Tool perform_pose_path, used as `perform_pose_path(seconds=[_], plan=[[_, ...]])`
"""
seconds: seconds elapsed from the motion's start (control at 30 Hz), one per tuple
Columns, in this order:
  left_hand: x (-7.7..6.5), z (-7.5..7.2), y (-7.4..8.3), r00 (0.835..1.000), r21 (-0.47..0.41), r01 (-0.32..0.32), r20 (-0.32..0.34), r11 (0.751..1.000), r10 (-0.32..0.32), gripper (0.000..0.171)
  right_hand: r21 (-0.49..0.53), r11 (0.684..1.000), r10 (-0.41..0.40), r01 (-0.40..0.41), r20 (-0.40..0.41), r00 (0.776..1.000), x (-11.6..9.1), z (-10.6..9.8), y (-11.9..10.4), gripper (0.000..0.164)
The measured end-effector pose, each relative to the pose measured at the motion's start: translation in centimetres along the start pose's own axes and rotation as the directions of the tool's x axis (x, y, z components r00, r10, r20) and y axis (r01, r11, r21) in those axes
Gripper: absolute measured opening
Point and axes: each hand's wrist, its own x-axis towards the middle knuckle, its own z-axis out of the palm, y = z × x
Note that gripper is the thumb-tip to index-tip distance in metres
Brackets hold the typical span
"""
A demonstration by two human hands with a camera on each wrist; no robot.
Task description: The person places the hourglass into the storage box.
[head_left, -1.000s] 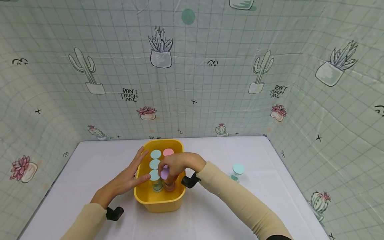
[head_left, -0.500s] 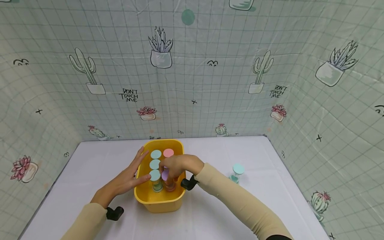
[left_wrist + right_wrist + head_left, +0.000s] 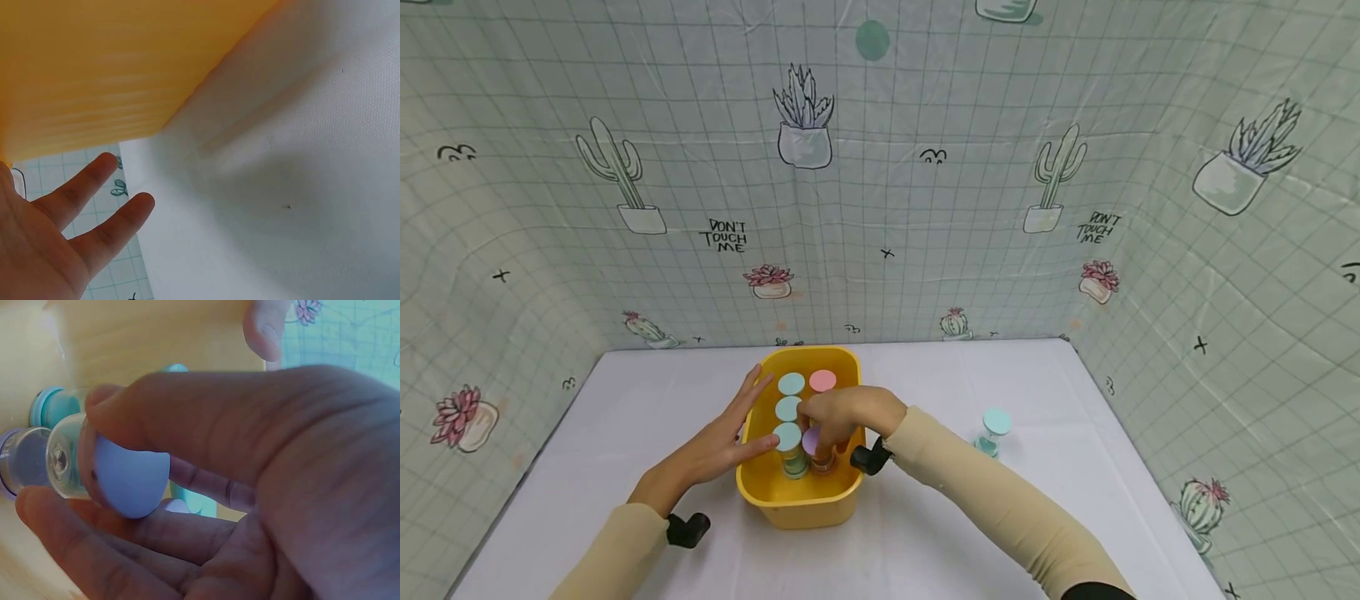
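Note:
In the head view my right hand (image 3: 846, 412) reaches into a yellow bin (image 3: 808, 516) and grips a purple-capped sand timer (image 3: 812, 441). The right wrist view shows my thumb on the edge of its round cap (image 3: 132, 480), with fingers curled around below. Left of it, three light-blue-capped sand timers (image 3: 787, 437) stand in a row, and a pink-capped one (image 3: 823, 381) is at the far end. My left hand (image 3: 718, 450) lies along the bin's left side, its thumb over the rim at the nearest blue cap. Its fingers (image 3: 115, 231) are spread outside the bin wall.
On the white table (image 3: 925, 533), right of the bin, stands another sand timer (image 3: 996, 425) with a light-blue cap. A patterned cloth (image 3: 880, 192) with cactus drawings rises behind the table and along both sides.
My right hand, with the purple-capped sand timer, has shifted very slightly within the bin. My left hand keeps its place at the rim, and the head view has tilted a touch.

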Motion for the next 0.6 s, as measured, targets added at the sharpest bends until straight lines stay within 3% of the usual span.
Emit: perform_pose_path(seconds=[0.2,0.43,0.6], plan=[[0.0,-0.1,0.2,1.000,0.004,0.010,0.004,1.000,-0.010,0.095,-0.017,1.000,-0.002,0.002,0.004,1.000,0.0,-0.2,-0.1,0.029],[0.0,-0.1,0.2,1.000,-0.002,0.012,0.005,1.000,-0.012,0.094,-0.067,0.994,0.089,-0.090,-0.029,0.996,-0.6,-0.9,-0.6,0.027],[-0.1,0.0,0.1,1.000,-0.005,0.006,0.004,1.000,-0.006,0.094,-0.078,0.995,0.058,-0.062,-0.052,0.997,-1.5,-1.6,-0.4,0.025]])
